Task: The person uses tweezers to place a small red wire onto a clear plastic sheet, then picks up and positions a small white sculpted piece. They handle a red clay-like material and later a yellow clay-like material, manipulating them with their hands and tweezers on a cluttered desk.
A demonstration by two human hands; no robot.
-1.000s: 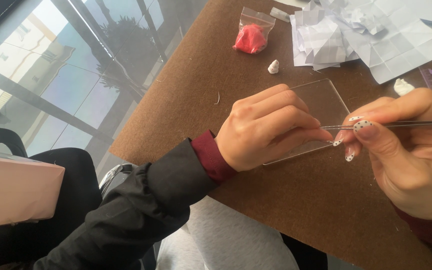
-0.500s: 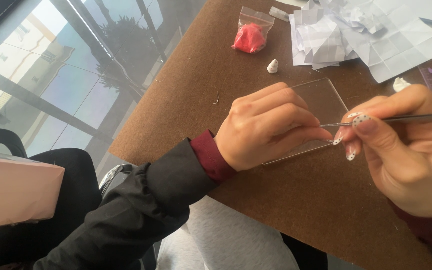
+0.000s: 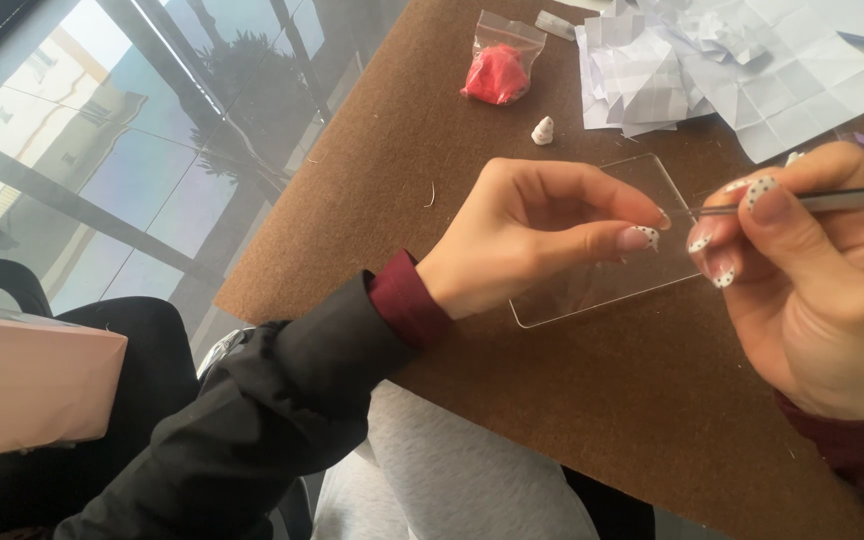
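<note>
— What colours mark the table (image 3: 572, 400)?
— Brown, a matt felt-like surface. The plate (image 3: 602, 285) on it is clear and colourless, the brown showing through.

— And the hands?
— The left hand (image 3: 537, 235) and the right hand (image 3: 822, 290) wear white nails with black dots. The cuff (image 3: 407, 298) is dark red under a black sleeve (image 3: 252, 430). The tool (image 3: 812, 201) in the right hand is silver-grey.

— At twelve o'clock from the plate?
— White creased papers (image 3: 732, 60). At eleven o'clock, a small white lump (image 3: 543, 130), and beyond it a clear bag (image 3: 500, 60) of bright red clay.

— At eight o'clock?
— A pale pink box (image 3: 22, 385); grey trousers (image 3: 452, 480) at six.
</note>
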